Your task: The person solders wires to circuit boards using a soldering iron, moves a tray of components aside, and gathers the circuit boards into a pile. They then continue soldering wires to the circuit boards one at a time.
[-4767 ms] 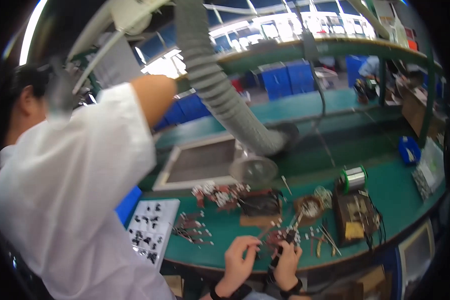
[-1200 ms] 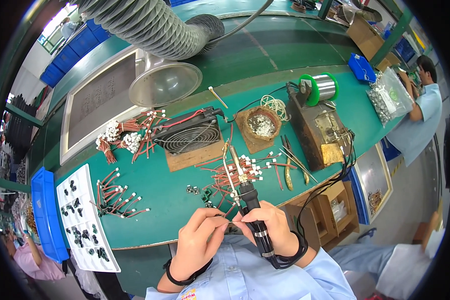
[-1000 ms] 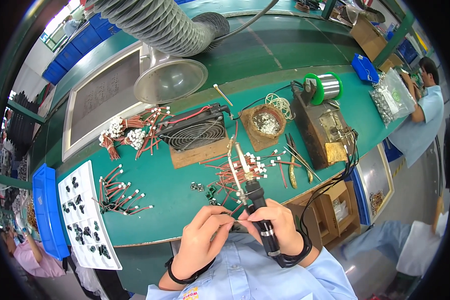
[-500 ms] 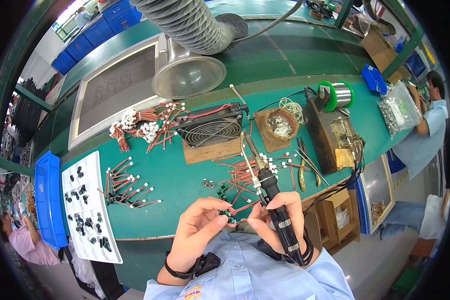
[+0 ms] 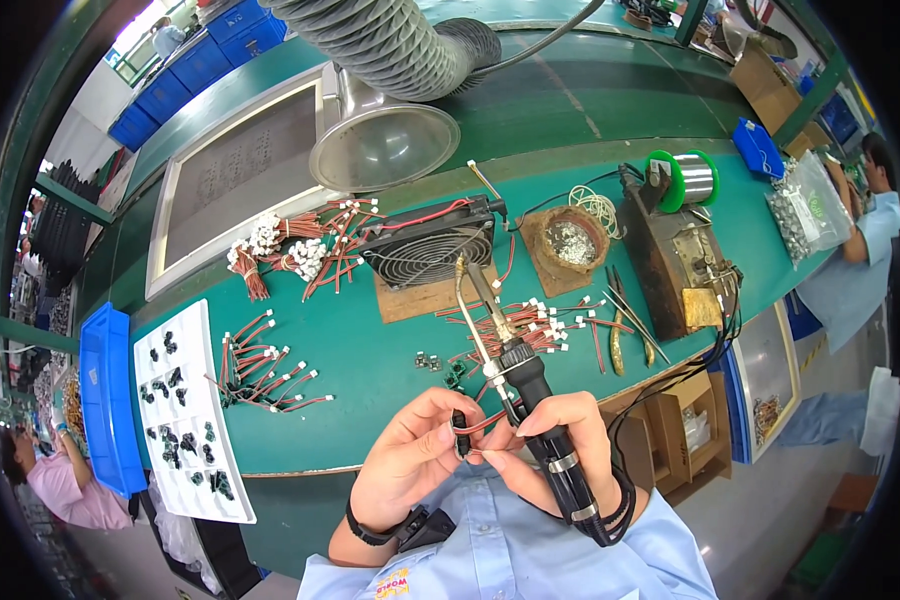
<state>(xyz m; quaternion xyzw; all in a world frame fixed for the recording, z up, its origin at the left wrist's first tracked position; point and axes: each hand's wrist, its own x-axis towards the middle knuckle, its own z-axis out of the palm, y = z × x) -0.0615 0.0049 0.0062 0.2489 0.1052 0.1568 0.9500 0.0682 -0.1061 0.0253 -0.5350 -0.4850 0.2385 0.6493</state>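
- Grip of the left hand (image 5: pixel 400 465): thumb and fingers are pressed together, pinching a small, elongated black component (image 5: pixel 460 425), which is held up over the near edge of the green-topped bench (image 5: pixel 300 440).
- By the right hand (image 5: pixel 588 430), a black-handled soldering iron with a metal barrel (image 5: pixel 530 378) is clasped; its fingertips are brought up to thin red wire (image 5: pixel 487 424) beside the component, but whether the wire is pinched there cannot be told.
- Yellow and pink lettering (image 5: pixel 392 582) is printed on the chest of the light-blue shirt (image 5: pixel 480 550); a green mark is carried by the clear plastic bag of metal parts (image 5: pixel 808 210), too small to be made out.
- The component's long axis is held nearly upright in the view; which end is its front cannot be told. The wire is led off from it rightward.
- The iron is pointed away from the body and to the left, its long axis slanted, its tip seen in front of the black fan with a round wire guard (image 5: pixel 425 250).
- Red wires with white connectors (image 5: pixel 545 325) are heaped beyond the hands; small dark parts are held in the white compartmented tray (image 5: pixel 192 330) at far left.
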